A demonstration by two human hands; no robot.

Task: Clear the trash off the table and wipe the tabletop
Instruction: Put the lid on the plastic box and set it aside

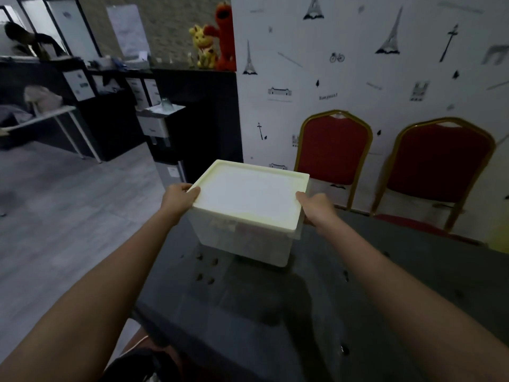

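Wall: ahead of me a white wall (358, 64) printed with black Eiffel towers and a bicycle.
Chairs: two red chairs with gold frames stand against it, one (332, 150) left of the other (438, 164).
Floor: grey planks (68, 202) to my left.
Counter: a dark counter (192, 86) beyond, with a yellow toy (203, 46) and a red toy (224, 34) on top.
Side table: a white one (55, 114) at far left.
Light: dim.
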